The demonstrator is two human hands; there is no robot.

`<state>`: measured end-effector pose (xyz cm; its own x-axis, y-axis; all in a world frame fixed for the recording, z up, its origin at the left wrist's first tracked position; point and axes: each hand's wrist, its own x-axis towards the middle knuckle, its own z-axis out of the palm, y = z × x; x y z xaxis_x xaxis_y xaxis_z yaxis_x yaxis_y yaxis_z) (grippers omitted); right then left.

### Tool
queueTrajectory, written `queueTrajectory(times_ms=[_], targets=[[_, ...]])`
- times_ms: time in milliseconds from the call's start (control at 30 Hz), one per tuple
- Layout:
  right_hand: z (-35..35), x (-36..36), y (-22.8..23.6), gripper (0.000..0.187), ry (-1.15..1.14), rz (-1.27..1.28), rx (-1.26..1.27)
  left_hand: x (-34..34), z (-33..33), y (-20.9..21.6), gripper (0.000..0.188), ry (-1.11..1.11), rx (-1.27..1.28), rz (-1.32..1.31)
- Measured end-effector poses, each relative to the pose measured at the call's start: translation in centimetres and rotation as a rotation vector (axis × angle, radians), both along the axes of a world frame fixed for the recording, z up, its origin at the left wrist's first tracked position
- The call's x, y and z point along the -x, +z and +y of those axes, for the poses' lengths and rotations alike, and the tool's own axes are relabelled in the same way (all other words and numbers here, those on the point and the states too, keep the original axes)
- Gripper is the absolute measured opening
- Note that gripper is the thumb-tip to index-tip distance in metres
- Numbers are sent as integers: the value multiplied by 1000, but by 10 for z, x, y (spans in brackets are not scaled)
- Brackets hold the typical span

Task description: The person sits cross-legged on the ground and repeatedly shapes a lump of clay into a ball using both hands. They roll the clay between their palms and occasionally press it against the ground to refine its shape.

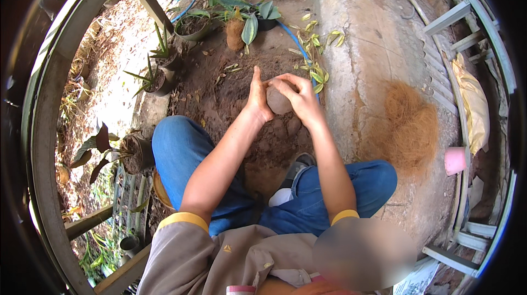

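Between my two hands is a rounded ball of brown soil (279,101), held above the heap of loose dark soil (272,141). My left hand (258,96) presses its palm against the ball's left side, fingers straight and pointing away from me. Over the ball's right and upper side curves my right hand (299,96), its fingers bent around it. Beyond my hands stands a brown fibre-wrapped bundle (235,35) beside broad green leaves (250,29).
Coconut-like fibre (411,124) lies in a pile on the concrete at right, near a pink pot (454,161) and a tan sack (471,103). Potted plants (159,82) line the left. A blue hose (293,37) and cut leafy vines (318,67) lie ahead.
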<state>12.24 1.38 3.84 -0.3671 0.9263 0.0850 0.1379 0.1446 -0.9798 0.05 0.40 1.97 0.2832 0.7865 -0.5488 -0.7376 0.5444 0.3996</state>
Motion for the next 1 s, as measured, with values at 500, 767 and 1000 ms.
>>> queueTrajectory(times_ms=[500,767,1000], targets=[[0,9,2,28,-56,188,-280,-16,-17,0,89,87,-178,-232],[4,5,-18,34,-42,217,114,-19,-15,-7,93,93,70,-217],[1,1,2,54,1,355,69,-24,-5,0,93,210,-483,501]])
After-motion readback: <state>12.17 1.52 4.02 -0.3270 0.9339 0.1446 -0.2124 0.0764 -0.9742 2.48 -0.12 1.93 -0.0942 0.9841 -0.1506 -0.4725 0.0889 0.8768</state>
